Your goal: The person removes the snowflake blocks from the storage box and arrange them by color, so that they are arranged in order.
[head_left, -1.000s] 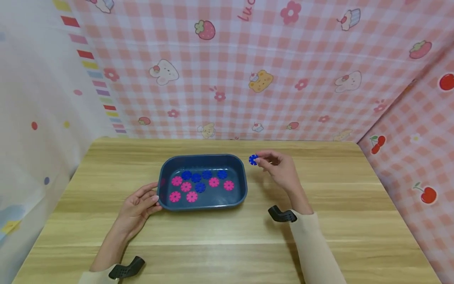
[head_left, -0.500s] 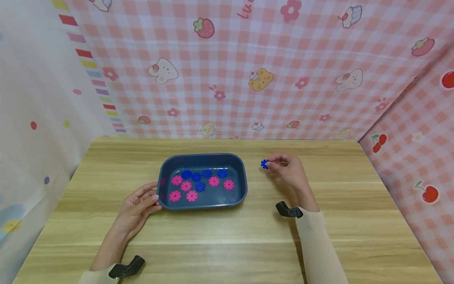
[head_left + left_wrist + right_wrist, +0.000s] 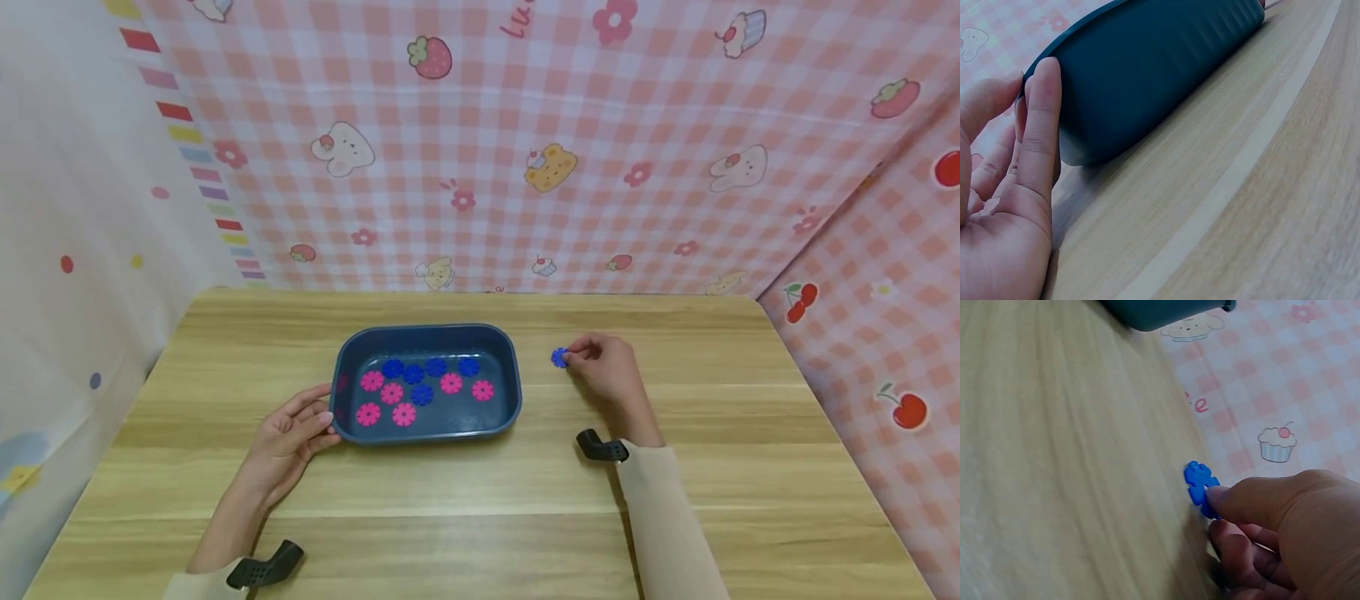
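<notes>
Left hand [image 3: 288, 442]: pinches the left rim of a dark blue, round-cornered rectangular tray [image 3: 457, 418]; a careless tug there could drag it along the pale wood-grain bench [image 3: 450, 517].
Tray contents: six pink notched discs [image 3: 392, 393] and five blue notched discs [image 3: 422, 395], plastic by their look; a jolt to the tray would likely slide them into overlaps.
Lone disc: a blue, flower-edged plastic disc [image 3: 559, 357], right of the tray and apart from it; whether it touches the bench, I cannot tell.
Right hand [image 3: 615, 375]: pinches that disc by its edge; being thin, it could twist or drop if the grip slackens.
</notes>
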Demonstrator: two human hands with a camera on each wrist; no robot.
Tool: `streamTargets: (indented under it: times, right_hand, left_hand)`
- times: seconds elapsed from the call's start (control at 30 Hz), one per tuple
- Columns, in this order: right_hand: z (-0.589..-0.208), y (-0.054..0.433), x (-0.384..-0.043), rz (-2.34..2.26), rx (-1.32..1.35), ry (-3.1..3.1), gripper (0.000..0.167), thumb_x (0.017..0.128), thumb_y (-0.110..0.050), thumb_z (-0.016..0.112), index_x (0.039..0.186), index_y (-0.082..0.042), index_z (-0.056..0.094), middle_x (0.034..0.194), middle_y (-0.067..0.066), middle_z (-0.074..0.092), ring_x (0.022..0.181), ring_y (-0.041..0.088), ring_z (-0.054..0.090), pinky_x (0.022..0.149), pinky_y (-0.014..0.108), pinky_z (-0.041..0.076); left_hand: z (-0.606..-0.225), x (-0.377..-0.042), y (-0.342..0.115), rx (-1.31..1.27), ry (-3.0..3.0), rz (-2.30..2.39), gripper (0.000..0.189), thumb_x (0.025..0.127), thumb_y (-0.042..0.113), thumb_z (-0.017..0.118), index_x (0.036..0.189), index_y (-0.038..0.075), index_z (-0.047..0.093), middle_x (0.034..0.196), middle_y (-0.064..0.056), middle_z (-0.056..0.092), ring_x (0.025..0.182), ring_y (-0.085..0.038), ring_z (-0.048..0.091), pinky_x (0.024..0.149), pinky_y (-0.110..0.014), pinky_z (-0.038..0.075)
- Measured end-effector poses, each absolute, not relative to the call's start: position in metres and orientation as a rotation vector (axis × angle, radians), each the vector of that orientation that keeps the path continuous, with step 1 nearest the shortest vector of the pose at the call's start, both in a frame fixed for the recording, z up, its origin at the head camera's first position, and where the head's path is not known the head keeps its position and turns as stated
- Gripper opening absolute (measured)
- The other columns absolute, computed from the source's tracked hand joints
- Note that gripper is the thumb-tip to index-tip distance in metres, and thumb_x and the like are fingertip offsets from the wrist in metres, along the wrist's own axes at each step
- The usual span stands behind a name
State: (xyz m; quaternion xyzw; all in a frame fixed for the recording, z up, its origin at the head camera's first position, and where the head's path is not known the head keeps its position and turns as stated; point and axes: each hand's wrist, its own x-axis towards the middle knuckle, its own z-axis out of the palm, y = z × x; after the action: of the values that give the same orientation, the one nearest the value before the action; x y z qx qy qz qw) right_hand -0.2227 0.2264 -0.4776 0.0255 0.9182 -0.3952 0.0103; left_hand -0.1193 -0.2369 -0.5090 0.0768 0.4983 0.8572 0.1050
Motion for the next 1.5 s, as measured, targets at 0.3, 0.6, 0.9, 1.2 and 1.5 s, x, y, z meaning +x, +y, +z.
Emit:
streamTargets:
  times: [0.3,0.6,0.9,1.2,1.5]
  right_hand:
    - [-0.479,0.225,-0.223,-1.169,0.092,2.886,0.018,0.098,-0.026,0.068,0.097,-0.008,0.071,0.090,0.008,0.067,0.080,0.021,0.058,0.067,0.026,0.048]
    - [-0.477,0.229,-0.221,-1.187,0.046,2.810,0.023,0.102,-0.032,0.064,0.103,-0.010,0.071,0.090,0.008,0.068,0.078,0.021,0.058,0.066,0.028,0.050]
    - [-0.470,0.226,-0.219,-1.250,0.022,2.773,0.023,0.102,-0.030,0.063,0.111,-0.010,0.069,0.098,0.010,0.069,0.086,0.022,0.063,0.070,0.027,0.054]
    - [-0.454,0.217,-0.218,-1.334,-0.104,2.812,0.032,0.100,-0.031,0.067,0.121,-0.007,0.068,0.106,0.010,0.070,0.090,0.023,0.063,0.068,0.024,0.053]
    - [-0.444,0.199,-0.215,-1.469,-0.220,2.746,0.036,0.095,-0.028,0.074,0.123,-0.006,0.068,0.104,0.010,0.073,0.087,0.023,0.067,0.063,0.023,0.055]
  left_hand:
    - [-0.508,-0.120,-0.237,0.210,1.484,2.514,0.040,0.103,-0.010,0.048,0.132,0.014,0.062,0.104,-0.002,0.070,0.086,-0.011,0.073,0.080,-0.024,0.066]
    - [-0.512,-0.120,-0.238,0.231,1.487,2.497,0.040,0.103,-0.009,0.048,0.135,0.013,0.059,0.105,-0.001,0.069,0.088,-0.010,0.072,0.080,-0.023,0.066]
    - [-0.511,-0.119,-0.238,0.230,1.481,2.507,0.040,0.103,-0.009,0.048,0.134,0.013,0.060,0.105,-0.001,0.070,0.087,-0.010,0.072,0.080,-0.024,0.066]
    - [-0.509,-0.120,-0.238,0.221,1.479,2.507,0.040,0.104,-0.009,0.048,0.134,0.013,0.061,0.105,-0.002,0.069,0.087,-0.010,0.072,0.080,-0.024,0.066]
    - [-0.509,-0.120,-0.238,0.218,1.484,2.507,0.040,0.104,-0.009,0.047,0.133,0.015,0.061,0.105,-0.002,0.070,0.087,-0.010,0.072,0.080,-0.024,0.066]
